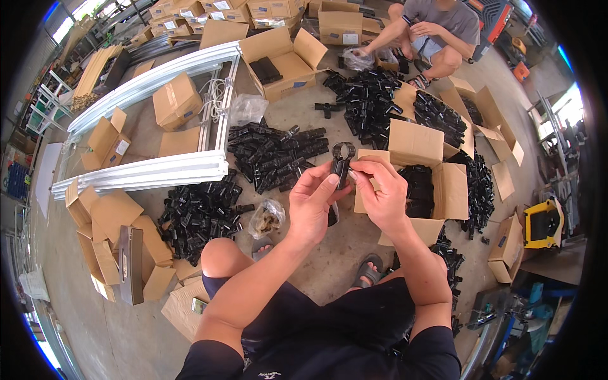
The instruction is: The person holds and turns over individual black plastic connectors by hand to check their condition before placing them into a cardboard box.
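Observation:
In front of me, a black pipe clamp [344,153] stands upright with its round ring at the top. My left hand [310,206] is closed around its lower body, the thumb lying along the front. Pressed against the clamp's right side are the pinched fingertips of my right hand [383,194]; whatever is between them is too small to make out. Just below my left wrist, a clear plastic bag [266,217] of small brownish pieces lies on the floor.
Heaps of black fittings [272,155] surround me, with another pile [364,104] farther off. An open carton [453,190] of black parts stands at my right. White metal rails [145,174] lie left. A co-worker [443,31] sits at the far right, one hand at a plastic bag.

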Available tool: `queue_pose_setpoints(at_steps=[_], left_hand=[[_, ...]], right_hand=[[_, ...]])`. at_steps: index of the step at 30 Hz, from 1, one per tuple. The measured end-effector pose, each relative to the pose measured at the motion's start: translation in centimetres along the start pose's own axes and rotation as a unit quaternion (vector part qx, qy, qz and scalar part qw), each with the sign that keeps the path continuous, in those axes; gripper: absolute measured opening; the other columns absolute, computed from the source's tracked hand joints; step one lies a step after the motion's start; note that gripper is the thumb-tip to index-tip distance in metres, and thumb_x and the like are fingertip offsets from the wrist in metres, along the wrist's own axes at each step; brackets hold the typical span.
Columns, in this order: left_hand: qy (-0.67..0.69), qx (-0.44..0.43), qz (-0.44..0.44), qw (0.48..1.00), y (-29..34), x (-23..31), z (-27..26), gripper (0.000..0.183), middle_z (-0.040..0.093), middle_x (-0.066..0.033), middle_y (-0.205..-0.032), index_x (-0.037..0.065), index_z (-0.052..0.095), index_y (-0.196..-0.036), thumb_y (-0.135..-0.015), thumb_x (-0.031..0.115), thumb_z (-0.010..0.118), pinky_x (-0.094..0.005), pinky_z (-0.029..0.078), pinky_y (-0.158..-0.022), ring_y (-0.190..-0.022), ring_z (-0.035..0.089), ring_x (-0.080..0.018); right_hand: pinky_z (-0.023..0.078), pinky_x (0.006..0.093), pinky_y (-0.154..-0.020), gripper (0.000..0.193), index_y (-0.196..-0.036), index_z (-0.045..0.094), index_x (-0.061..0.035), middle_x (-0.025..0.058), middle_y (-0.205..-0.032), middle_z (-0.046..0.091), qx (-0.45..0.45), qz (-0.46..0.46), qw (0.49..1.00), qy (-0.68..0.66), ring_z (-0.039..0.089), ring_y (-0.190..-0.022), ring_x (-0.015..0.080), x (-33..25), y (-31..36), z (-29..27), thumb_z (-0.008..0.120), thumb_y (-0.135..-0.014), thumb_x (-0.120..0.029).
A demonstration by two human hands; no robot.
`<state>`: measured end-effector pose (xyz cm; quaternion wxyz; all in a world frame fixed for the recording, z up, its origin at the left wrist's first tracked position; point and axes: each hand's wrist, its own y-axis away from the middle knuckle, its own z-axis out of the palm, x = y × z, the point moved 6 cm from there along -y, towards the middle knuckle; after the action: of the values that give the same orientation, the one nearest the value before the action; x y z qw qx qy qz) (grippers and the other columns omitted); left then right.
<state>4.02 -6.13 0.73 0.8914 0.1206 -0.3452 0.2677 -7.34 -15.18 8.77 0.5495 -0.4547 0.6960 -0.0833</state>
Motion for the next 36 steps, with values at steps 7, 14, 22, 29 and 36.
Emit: queue_pose_setpoints(at_steps=[7,14,22,29,36], left_hand=[[-0.007,0.001,0.011,1.000,0.3,0.1,0.5,0.024,0.072,-0.0076,-0.117,0.005,0.063,-0.126,-0.102,0.003,0.060,-0.0435,0.060,-0.097,-0.105,0.071,-0.0210],[-0.016,-0.013,0.025,0.999,0.2,0.4,0.4,0.024,0.071,-0.0085,-0.119,0.004,0.063,-0.125,-0.101,0.001,0.060,-0.0435,0.059,-0.099,-0.108,0.069,-0.0196],[-0.032,-0.012,0.029,0.999,0.8,-0.4,0.8,0.025,0.069,-0.0092,-0.121,0.002,0.064,-0.123,-0.100,-0.004,0.060,-0.0382,0.060,-0.098,-0.109,0.068,-0.0171],[0.003,0.025,-0.029,0.999,0.9,-1.2,0.3,0.022,0.068,-0.0070,-0.123,0.003,0.064,-0.122,-0.101,0.001,0.062,-0.0390,0.059,-0.098,-0.110,0.066,-0.0152],[0.006,0.034,-0.031,0.999,0.8,-1.0,0.3,0.022,0.068,-0.0069,-0.123,0.003,0.064,-0.123,-0.101,0.000,0.062,-0.0394,0.059,-0.099,-0.110,0.066,-0.0158]], right_hand=[[0.053,0.0270,-0.066,0.015,-0.103,0.071,0.0003,0.0107,-0.098,0.070,0.006,0.006,1.000,-0.030,0.067,-0.077,0.0169,0.1,0.2,-0.1,0.070,-0.090,0.007],[0.056,0.0277,-0.068,0.013,-0.103,0.071,0.0008,0.0119,-0.098,0.070,0.015,0.015,0.999,-0.027,0.070,-0.079,0.0195,0.3,0.3,0.3,0.071,-0.090,0.004],[0.049,0.0374,-0.057,0.009,-0.089,0.061,-0.0002,0.0135,-0.077,0.060,0.022,-0.016,0.996,0.080,0.061,-0.063,0.0288,0.6,0.8,0.6,0.069,-0.094,-0.004],[0.044,0.0423,-0.053,0.019,-0.086,0.059,-0.0022,0.0114,-0.071,0.056,-0.050,-0.061,0.980,0.182,0.058,-0.059,0.0322,0.7,0.2,0.6,0.068,-0.096,-0.016],[0.045,0.0410,-0.052,0.022,-0.091,0.060,-0.0039,0.0113,-0.077,0.062,-0.074,-0.026,0.976,0.202,0.063,-0.062,0.0311,1.0,0.5,1.2,0.067,-0.098,-0.023]])
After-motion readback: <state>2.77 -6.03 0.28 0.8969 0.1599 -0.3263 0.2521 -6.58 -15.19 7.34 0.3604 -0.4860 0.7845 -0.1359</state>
